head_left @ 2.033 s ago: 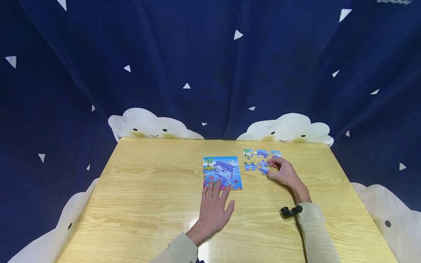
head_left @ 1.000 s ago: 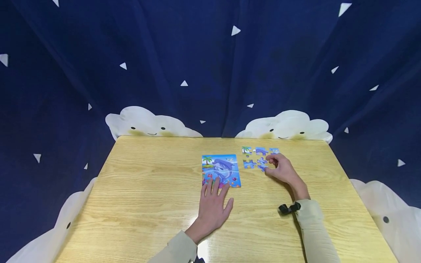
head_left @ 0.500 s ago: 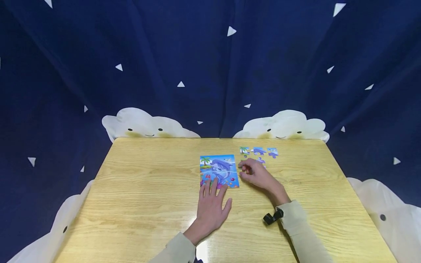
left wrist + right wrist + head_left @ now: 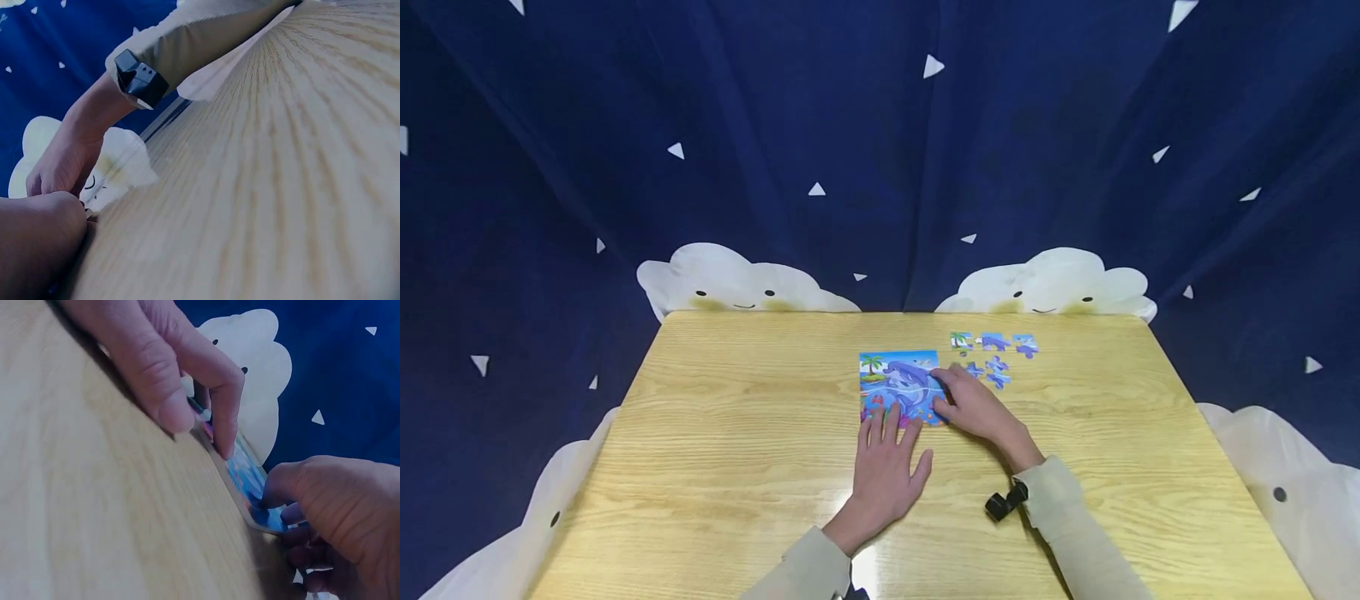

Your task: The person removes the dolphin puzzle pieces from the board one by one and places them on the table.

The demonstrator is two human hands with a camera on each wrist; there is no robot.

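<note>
A square dolphin jigsaw puzzle (image 4: pixel 904 379) lies flat on the table, with a palm tree in its upper left corner. My left hand (image 4: pixel 883 483) rests over the lower edge, its straight fingers spread on the picture. At the right edge, my right hand (image 4: pixel 976 407) bends its thumb and index finger onto the puzzle. In the right wrist view the right thumb (image 4: pixel 281 486) presses on the picture near a corner while the other fingers curl by the side. Loose puzzle pieces lie to the right, among them a palm-tree piece (image 4: pixel 961 340) and a dolphin piece (image 4: pixel 996 342).
Another loose piece (image 4: pixel 1026 344) ends the back row, and a branching blue piece (image 4: pixel 997 372) lies in front of it. The wooden table (image 4: pixel 737 433) meets a dark blue curtain (image 4: pixel 775 125) at the back, where white cloud shapes (image 4: pixel 1045 279) stand along the edge.
My right hand has left the loose pieces and moved left to the puzzle's right edge, uncovering the pieces. My left hand has stayed on the lower edge.
</note>
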